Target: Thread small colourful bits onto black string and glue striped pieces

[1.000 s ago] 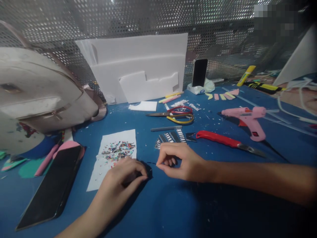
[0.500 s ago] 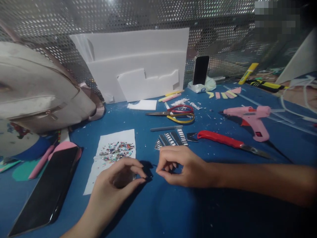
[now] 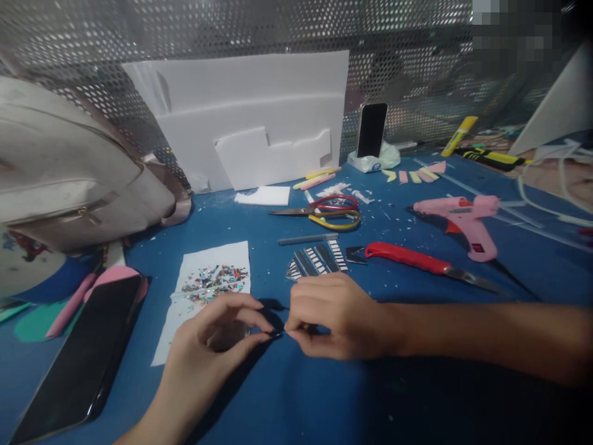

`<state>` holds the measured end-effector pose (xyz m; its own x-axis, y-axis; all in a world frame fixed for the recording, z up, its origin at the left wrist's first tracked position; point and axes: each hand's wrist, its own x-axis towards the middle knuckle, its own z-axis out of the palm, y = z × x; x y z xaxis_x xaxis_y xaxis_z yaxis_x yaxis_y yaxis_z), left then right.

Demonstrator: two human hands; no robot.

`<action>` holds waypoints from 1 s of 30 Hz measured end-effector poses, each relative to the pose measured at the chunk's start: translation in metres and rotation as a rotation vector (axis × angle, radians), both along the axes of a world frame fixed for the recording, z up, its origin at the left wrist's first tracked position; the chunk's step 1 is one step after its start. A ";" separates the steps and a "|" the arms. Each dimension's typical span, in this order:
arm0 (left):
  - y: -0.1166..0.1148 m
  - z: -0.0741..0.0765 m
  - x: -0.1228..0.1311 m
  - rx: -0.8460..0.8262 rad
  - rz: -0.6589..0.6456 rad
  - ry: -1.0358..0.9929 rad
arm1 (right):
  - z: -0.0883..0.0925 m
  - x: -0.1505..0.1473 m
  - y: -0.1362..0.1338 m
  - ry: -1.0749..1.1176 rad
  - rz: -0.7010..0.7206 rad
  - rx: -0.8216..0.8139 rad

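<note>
My left hand pinches a small dark strip between thumb and fingers, over the lower right edge of a white paper sheet. Small multicoloured shiny chips are scattered on that paper. Close on its right, my right hand is closed in a pinch, its fingertips at the strip's free end. Whether anything sits inside the right pinch is too small to make out. Just behind the right hand lies a black-and-white striped fan-shaped piece, partly covered by the knuckles.
Scissors, a red-handled cutter and a pink glue gun lie behind and to the right. A large dark phone lies left, before a pale backpack. White boards and a smaller upright phone stand behind.
My right hand has moved slightly left and down, bringing its fingertips to the dark strip. The left hand keeps its pinch. The whole view has shifted a little.
</note>
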<state>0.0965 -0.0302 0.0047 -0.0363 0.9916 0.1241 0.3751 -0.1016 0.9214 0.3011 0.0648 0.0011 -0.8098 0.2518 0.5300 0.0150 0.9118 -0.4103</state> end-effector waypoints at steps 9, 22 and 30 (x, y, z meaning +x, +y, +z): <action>-0.004 -0.003 -0.003 -0.006 0.002 0.088 | 0.001 0.000 -0.003 0.013 -0.002 -0.036; -0.004 -0.006 -0.004 -0.004 0.006 0.085 | -0.002 0.000 -0.002 0.009 -0.011 -0.052; -0.006 -0.005 -0.003 -0.006 -0.018 0.070 | -0.002 0.000 -0.002 -0.001 0.000 -0.049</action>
